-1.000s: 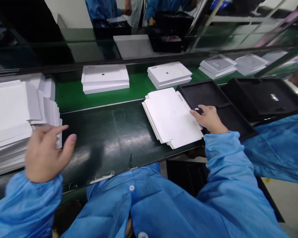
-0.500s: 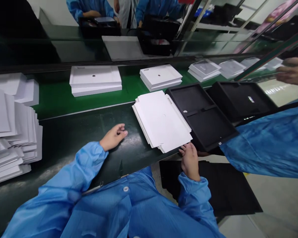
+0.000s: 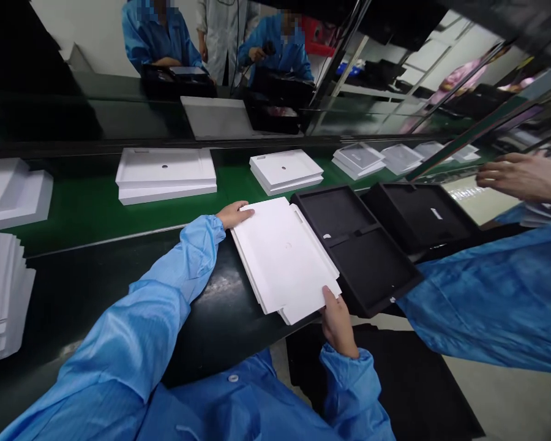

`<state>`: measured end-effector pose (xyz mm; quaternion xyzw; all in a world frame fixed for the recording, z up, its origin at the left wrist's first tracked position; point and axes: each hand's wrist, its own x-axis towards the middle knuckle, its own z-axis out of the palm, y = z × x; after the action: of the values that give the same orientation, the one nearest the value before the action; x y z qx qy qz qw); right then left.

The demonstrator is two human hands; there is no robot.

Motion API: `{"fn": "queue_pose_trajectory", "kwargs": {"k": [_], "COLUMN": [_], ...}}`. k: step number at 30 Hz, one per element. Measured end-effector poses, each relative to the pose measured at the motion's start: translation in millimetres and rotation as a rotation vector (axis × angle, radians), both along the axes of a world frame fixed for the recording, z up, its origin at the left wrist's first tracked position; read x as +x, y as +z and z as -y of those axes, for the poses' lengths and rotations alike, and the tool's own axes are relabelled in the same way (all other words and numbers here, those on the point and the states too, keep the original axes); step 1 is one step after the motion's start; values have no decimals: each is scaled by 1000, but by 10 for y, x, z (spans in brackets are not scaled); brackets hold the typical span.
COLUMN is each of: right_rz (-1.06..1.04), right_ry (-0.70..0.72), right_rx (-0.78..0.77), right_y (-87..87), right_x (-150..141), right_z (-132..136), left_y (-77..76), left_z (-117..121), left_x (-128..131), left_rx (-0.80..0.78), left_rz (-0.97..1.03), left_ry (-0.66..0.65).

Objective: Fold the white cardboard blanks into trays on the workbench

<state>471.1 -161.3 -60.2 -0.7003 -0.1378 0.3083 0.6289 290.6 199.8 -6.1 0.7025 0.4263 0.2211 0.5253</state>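
A small stack of flat white cardboard sheets (image 3: 280, 257) with notched corners lies on the dark bench in front of me. My left hand (image 3: 234, 215) grips its far left corner, thumb on top and the other fingers at the edge and below. At the near right corner my right hand (image 3: 336, 315) pinches the stack, its thumb on the upper face and its fingers underneath. Right beside the stack sits a black two-compartment tray (image 3: 376, 263), which neither hand touches.
White boxes (image 3: 165, 174) and another white pair (image 3: 287, 170) stand on the green belt (image 3: 232, 187). A tall pile of white sheets (image 3: 2, 294) is at left. A black box (image 3: 422, 214) and a co-worker's hand (image 3: 523, 174) are at right. Black sheets (image 3: 386, 380) lie below the bench.
My left hand has come from the left pile across the bench to the stack's far left corner. My right hand went from the stack's right side to its near corner and took hold.
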Motion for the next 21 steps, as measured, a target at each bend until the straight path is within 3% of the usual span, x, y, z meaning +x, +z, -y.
{"fn": "queue_pose_trajectory", "kwargs": {"k": [3,10,15,21], "right_rz": [3,45,17,14], "right_ry": [-24,-36,-10,92], "right_rx": [-27,-15,-19,-54], "right_y": [9,-15,-27,-77], "right_x": [3,-30,-52,-107], "right_z": [-2,14,58,86], "left_y": [81,195,149,141], "left_z": [-45,40,264,763], "left_x": [21,-161,-581,-1302], "left_rx": [-36,66,83,51], "left_rz": [-103,-169,-206,-209], "left_ry": [-82,-127,-34,74]}}
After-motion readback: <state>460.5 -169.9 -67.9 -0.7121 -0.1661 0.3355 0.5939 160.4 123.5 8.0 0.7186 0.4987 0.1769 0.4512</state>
